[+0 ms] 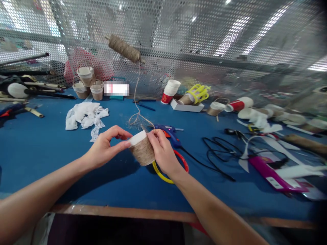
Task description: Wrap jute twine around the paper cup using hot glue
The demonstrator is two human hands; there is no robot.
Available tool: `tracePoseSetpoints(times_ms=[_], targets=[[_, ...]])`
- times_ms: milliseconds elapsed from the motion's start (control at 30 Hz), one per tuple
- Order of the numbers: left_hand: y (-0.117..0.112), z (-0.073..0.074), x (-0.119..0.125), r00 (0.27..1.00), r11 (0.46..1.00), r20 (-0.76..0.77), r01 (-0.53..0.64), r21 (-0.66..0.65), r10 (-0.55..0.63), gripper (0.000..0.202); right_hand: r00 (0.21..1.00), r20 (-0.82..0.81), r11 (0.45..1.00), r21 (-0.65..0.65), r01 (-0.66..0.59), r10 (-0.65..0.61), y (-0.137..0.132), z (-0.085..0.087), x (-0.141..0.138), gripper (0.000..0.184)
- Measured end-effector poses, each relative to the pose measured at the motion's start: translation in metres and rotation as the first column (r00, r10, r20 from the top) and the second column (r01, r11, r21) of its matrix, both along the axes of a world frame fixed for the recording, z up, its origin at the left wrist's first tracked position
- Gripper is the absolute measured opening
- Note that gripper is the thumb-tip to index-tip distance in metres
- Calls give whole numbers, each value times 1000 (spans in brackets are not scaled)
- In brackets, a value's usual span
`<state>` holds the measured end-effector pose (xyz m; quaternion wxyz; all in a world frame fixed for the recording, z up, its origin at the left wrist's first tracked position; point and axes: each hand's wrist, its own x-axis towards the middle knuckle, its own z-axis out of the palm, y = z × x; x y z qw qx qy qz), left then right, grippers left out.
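Note:
Both of my hands hold a paper cup (142, 149) wrapped most of the way up in brown twine, with a white band left bare at the rim. My left hand (106, 146) pinches the cup's rim with thumb and fingertips. My right hand (162, 149) is closed around the cup's right side. A strand of twine (137, 98) runs from the cup up to a twine spool (124, 48) hanging on the mesh wall. A blue glue gun (171, 133) lies just behind my right hand.
On the blue table (38, 149): white lace (85, 116) at left, twine-wrapped cups (88, 83) at back left, red and white cups (170, 91), a yellow object (199, 92), black cables (217, 149), scissors with red and yellow handles (170, 168) beneath my right hand, a purple tool (270, 172).

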<state>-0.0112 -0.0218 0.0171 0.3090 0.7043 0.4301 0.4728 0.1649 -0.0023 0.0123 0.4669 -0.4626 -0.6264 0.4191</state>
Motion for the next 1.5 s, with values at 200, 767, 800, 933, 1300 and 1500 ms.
tracePoseSetpoints(times_ms=[200, 767, 800, 933, 1300, 1500], targets=[[-4, -1, 5, 990, 991, -46, 130, -40, -132, 13, 1000, 20, 1000, 8, -20, 20, -2, 1, 0, 16], [-9, 8, 7, 978, 951, -113, 138, -278, -175, 22, 956, 288, 938, 315, -142, 47, -10, -4, -1, 9], [-10, 7, 9, 982, 952, -110, 118, -281, -154, 22, 947, 315, 933, 320, -163, 57, -11, -4, -1, 9], [-11, 4, 15, 991, 957, -86, 79, -278, -106, 19, 914, 401, 909, 354, -220, 64, -15, -3, -4, 7], [-9, 1, 12, 988, 953, -70, 116, -280, -141, 15, 938, 305, 916, 304, -260, 165, -8, 0, 4, 9], [-10, 1, 13, 986, 949, -85, 112, -295, -143, 14, 935, 303, 945, 207, -253, 184, -5, -5, 4, 10]])
